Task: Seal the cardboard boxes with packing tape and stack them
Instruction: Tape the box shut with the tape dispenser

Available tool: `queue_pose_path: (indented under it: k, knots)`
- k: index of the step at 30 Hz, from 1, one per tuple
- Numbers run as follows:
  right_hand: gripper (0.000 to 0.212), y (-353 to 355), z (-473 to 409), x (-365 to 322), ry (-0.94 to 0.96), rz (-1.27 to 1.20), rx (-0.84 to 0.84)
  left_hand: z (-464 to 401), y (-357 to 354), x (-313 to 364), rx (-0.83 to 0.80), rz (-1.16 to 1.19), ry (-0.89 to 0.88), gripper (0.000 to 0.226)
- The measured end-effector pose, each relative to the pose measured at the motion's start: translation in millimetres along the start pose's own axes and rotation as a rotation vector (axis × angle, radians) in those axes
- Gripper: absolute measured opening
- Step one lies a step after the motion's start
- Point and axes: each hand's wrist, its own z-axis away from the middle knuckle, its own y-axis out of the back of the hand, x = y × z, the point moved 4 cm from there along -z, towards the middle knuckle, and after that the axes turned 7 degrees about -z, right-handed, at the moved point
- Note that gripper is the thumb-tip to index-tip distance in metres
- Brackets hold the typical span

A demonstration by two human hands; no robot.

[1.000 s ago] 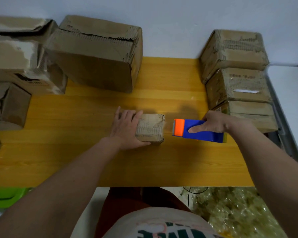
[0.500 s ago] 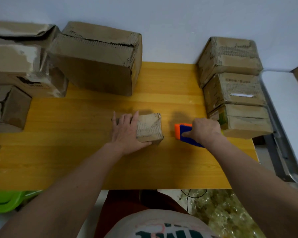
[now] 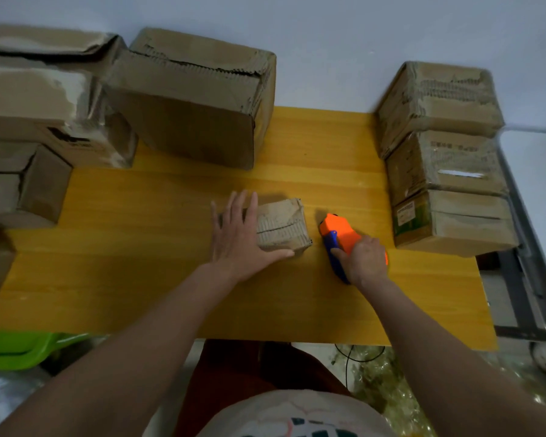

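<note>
Compared with the frame half a second earlier, the tape dispenser (image 3: 344, 239) has turned in the right hand (image 3: 364, 258): then only its orange end and a strip of blue showed left of the knuckles, whereas now its orange body faces the camera and its long axis runs diagonally, orange nose pointing to the upper left toward the small cardboard box (image 3: 281, 225), blue edge trailing to the lower right. The nose lies just beside the box's right side; contact cannot be judged. The right hand grasps the dispenser, fingers curled over it. The left hand (image 3: 240, 238) keeps its place on the left part of the small box, fingers straight and spread, thumb along the near edge. This box sits at the centre of the yellow wooden table (image 3: 171, 294). At the right of the frame stands a stack of three boxes (image 3: 445, 159); a large box (image 3: 196, 99) occupies the upper centre, with further boxes (image 3: 38, 127) along the left edge.
</note>
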Motion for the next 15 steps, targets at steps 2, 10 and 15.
queue_pose_path:
  k: [2,10,15]
  knots:
    - [0.043,14.5,6.1,-7.6,0.076,-0.168,0.214,12.7,2.9,-5.4,0.131,0.212,0.087,0.117]
    - [0.039,-3.0,30.9,-91.0,0.408,-0.682,0.124,47.8,-23.1,-4.6,0.300,1.017,0.722,0.062]
    - [0.037,-10.8,18.4,-92.9,0.352,-0.597,0.115,42.8,-27.4,-6.0,0.263,0.993,0.770,0.048]
